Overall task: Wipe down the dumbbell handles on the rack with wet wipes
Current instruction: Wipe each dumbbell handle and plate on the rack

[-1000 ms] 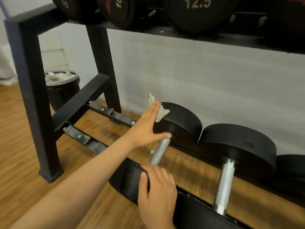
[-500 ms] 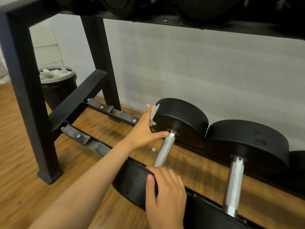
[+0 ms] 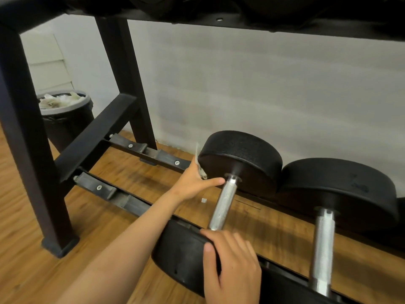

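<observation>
A black steel rack (image 3: 26,139) stands on a wooden floor (image 3: 22,270) against a pale wall. Two black dumbbells rest across its bottom rails. At the left dumbbell (image 3: 241,159), a person's hands are well apart, one at each end. The right hand (image 3: 232,266) grips the near weight, fingers curled over its rim. The left hand (image 3: 192,183) presses a white wipe (image 3: 197,154) flat against the side of the far weight, its thumb reaching to the top of the knurled handle (image 3: 223,202). The second dumbbell (image 3: 337,189) lies just beside it on the right. A bin (image 3: 65,119) holding crumpled wipes stands behind the rack, and a small white scrap (image 3: 204,200) lies on the floor.
</observation>
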The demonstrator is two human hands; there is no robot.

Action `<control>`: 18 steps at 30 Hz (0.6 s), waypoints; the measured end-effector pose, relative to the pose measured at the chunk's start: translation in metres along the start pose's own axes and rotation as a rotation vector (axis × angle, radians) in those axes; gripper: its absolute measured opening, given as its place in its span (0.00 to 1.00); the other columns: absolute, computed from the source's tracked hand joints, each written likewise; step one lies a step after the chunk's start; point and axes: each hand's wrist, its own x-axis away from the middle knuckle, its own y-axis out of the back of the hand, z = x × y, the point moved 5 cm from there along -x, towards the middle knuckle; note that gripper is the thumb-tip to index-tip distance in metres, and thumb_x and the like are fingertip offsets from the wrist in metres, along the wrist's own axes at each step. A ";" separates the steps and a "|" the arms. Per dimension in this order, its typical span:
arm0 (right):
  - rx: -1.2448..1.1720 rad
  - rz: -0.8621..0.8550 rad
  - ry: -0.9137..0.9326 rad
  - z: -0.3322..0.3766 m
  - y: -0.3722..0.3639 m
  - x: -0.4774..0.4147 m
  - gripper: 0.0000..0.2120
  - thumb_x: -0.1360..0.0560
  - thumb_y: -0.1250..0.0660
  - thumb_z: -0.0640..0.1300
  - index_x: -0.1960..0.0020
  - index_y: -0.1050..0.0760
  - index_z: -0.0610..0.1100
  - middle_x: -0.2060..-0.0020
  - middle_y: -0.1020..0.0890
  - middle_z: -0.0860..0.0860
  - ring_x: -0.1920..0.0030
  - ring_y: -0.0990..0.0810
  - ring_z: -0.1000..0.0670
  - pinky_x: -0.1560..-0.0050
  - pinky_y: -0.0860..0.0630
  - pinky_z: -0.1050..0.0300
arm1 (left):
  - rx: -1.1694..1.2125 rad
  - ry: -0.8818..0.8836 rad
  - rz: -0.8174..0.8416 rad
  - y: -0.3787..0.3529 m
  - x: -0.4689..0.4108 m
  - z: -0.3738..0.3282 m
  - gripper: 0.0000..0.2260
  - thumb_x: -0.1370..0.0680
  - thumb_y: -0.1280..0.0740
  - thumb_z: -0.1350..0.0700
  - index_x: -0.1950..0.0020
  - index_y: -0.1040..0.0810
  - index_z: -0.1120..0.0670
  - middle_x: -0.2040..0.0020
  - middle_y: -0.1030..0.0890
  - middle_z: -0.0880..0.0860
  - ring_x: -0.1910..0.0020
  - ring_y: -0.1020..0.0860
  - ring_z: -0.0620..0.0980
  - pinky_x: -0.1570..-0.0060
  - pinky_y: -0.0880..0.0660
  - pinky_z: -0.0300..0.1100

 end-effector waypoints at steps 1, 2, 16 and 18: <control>0.002 0.005 -0.002 0.000 0.000 -0.001 0.20 0.18 0.53 0.56 0.49 0.22 0.58 0.58 0.22 0.64 0.58 0.26 0.63 0.56 0.34 0.69 | -0.007 0.001 -0.004 -0.001 -0.003 0.005 0.49 0.38 0.20 0.36 0.24 0.42 0.43 0.30 0.27 0.45 0.27 0.32 0.48 0.27 0.36 0.56; 0.002 0.010 0.002 -0.001 -0.001 -0.001 0.18 0.18 0.51 0.56 0.49 0.22 0.58 0.58 0.22 0.64 0.58 0.26 0.63 0.56 0.35 0.69 | -0.021 0.005 -0.002 -0.002 -0.005 0.010 0.48 0.39 0.21 0.35 0.26 0.41 0.40 0.29 0.28 0.45 0.25 0.35 0.50 0.26 0.39 0.58; 0.006 0.047 0.028 -0.002 -0.003 -0.001 0.11 0.24 0.43 0.53 0.50 0.22 0.59 0.58 0.22 0.65 0.58 0.27 0.64 0.55 0.36 0.68 | 0.195 0.054 0.054 -0.007 -0.004 0.006 0.44 0.35 0.22 0.41 0.26 0.37 0.54 0.34 0.25 0.49 0.34 0.27 0.45 0.43 0.27 0.32; 0.002 0.045 0.028 -0.002 -0.004 -0.001 0.10 0.24 0.43 0.53 0.50 0.23 0.59 0.59 0.22 0.65 0.58 0.27 0.64 0.55 0.36 0.68 | 0.215 0.045 0.017 -0.006 0.001 -0.006 0.46 0.36 0.22 0.41 0.26 0.39 0.55 0.34 0.26 0.49 0.34 0.27 0.45 0.47 0.26 0.29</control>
